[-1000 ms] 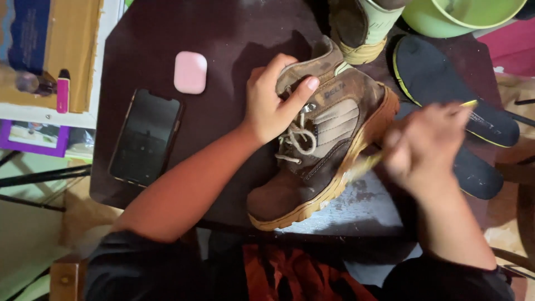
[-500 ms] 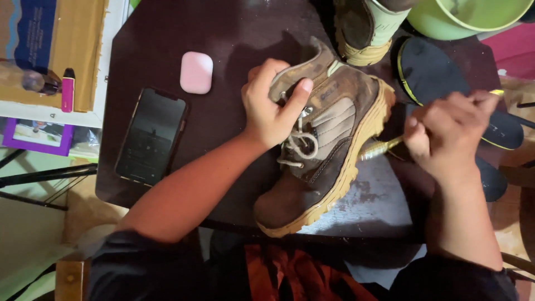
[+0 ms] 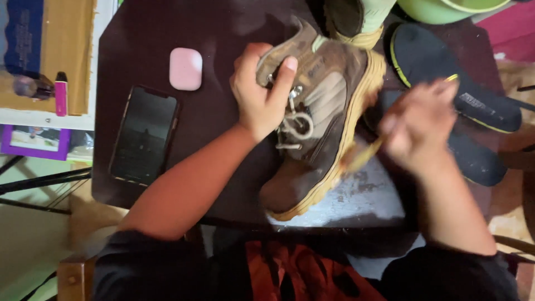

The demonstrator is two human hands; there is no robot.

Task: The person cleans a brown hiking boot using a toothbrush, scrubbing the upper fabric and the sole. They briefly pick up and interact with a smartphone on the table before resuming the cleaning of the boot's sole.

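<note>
On the dark table (image 3: 167, 33) a black phone (image 3: 144, 135) lies flat at the left, and a small pink case (image 3: 185, 68) sits just above it. At the right, two dark insoles (image 3: 446, 67) lie partly behind the right hand, and a green bowl (image 3: 446, 8) is cut off at the top edge. A second boot (image 3: 356, 19) stands above, also cut off.

The brown boot (image 3: 323, 122) lies in the middle of the table, toe toward the person. The left hand (image 3: 262, 95) grips its upper part — fingers curled around the collar, thumb on the tongue beside the white laces (image 3: 298, 125).

The right hand (image 3: 418, 125) is closed on a thin yellowish tool (image 3: 365, 156) that touches the sole edge — this hand is blurred, so the tool's kind is hard to tell.
</note>
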